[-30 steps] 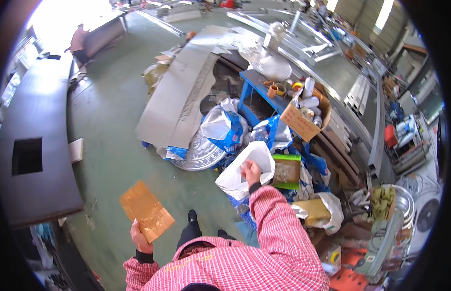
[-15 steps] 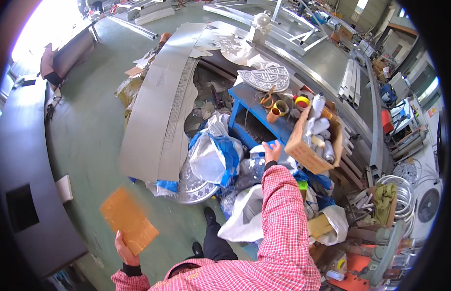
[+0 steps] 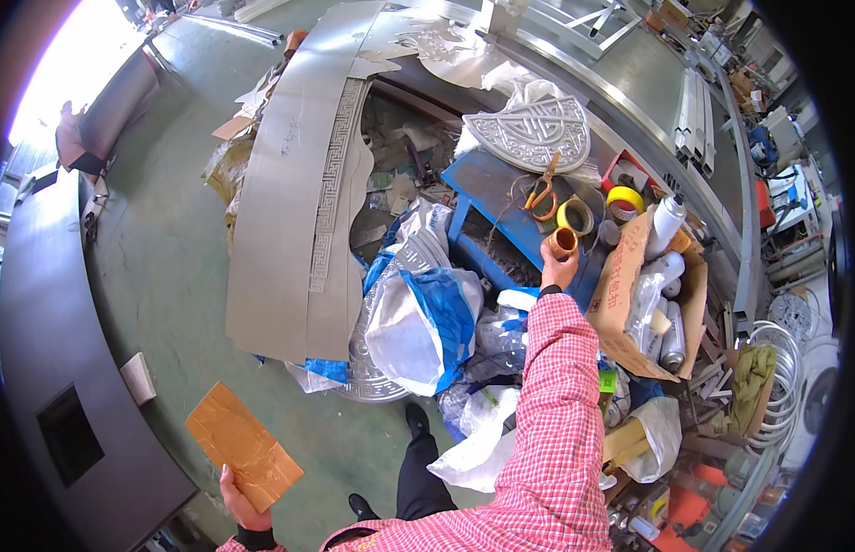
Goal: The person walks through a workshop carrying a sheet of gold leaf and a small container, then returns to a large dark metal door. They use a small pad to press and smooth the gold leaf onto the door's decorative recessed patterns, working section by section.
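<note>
My left hand (image 3: 242, 503) grips the lower edge of a flat, shiny brown sheet (image 3: 243, 446), held over the floor at lower left. My right hand (image 3: 558, 269) is stretched forward to the blue bench (image 3: 501, 198). Its fingers are closed round a small brown roll (image 3: 563, 241) with a hollow top, which looks like a roll of tape. Beside it on the bench lie orange-handled scissors (image 3: 542, 193), a yellowish tape roll (image 3: 575, 216) and a bright yellow tape roll (image 3: 624, 200). A silver carved metal panel (image 3: 531, 135) rests at the bench's far end.
A cardboard box (image 3: 621, 287) of spray cans stands right of my right hand. Blue and white plastic bags (image 3: 423, 327) pile up before the bench. Long grey metal sheets (image 3: 285, 221) lie left of it. A dark panel (image 3: 50, 304) runs along the far left.
My right hand has reached forward and closed round the brown roll on the bench. The view has shifted slightly. My left hand still holds the brown sheet.
</note>
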The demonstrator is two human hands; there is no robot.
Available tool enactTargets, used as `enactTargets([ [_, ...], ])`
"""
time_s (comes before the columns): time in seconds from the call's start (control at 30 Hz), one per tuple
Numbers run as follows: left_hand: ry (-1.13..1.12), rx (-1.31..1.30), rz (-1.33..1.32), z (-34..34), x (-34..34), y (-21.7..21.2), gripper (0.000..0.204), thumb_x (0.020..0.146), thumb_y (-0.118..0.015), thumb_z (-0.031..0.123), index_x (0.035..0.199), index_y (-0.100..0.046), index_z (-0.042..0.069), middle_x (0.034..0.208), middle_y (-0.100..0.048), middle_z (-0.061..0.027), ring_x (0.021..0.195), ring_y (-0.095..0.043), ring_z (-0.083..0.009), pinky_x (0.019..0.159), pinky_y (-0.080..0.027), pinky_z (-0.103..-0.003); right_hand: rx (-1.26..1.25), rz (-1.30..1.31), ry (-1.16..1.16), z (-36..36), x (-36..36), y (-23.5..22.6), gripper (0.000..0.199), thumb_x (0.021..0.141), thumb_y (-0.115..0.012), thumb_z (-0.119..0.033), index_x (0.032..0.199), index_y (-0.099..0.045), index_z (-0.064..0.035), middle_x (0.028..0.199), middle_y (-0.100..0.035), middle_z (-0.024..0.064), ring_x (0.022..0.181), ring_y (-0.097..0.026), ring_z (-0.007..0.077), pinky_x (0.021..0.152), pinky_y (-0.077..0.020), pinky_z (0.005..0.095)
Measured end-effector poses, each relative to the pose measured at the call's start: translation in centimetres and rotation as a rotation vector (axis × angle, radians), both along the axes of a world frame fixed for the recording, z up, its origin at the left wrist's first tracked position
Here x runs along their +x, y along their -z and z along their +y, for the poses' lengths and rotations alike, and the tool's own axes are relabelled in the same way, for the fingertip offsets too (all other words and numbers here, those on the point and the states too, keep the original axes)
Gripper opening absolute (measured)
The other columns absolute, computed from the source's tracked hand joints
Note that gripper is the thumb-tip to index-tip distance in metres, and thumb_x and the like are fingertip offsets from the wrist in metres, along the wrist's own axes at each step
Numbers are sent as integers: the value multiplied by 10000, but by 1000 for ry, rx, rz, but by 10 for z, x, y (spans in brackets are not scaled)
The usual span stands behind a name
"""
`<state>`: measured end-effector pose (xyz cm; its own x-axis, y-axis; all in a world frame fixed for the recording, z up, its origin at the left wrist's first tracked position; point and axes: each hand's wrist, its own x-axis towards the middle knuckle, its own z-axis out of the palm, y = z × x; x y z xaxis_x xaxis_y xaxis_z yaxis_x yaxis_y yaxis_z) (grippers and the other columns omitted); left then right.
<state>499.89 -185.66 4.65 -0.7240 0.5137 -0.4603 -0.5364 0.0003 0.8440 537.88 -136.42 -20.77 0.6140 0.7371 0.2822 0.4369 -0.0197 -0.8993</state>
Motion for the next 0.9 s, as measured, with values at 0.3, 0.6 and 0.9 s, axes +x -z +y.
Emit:
enactTargets([
  [0.3,-23,-28,-76,8,-35,0,355,947,-401,307,1174,-503,54,1111,-589,-55,990,-585,-203,847,-474,-347,57,48,-446,-67,-93,-47,542,602,-807,-126,1082,-590,3,1013,-616,123,929,-600,255,830,-473,348],
  [0.6,-123,74,-79,-80,-111,0,346,943,-401,265,1157,-518,20,1092,-594,-68,985,-583,-193,861,-463,-323,76,29,-848,-208,-275,-130,553,612,-819,-110,1107,-575,-79,1108,-589,107,1009,-543,265,893,-413,348],
  [0.9,-85,86,-33,-224,-263,-6,315,936,-426,205,1124,-536,-23,1062,-611,-79,949,-588,-162,839,-464,-289,13,158,-1125,-379,-458,-209,564,669,-766,-48,1175,-517,-60,1132,-550,54,1063,-525,187,957,-392,324],
])
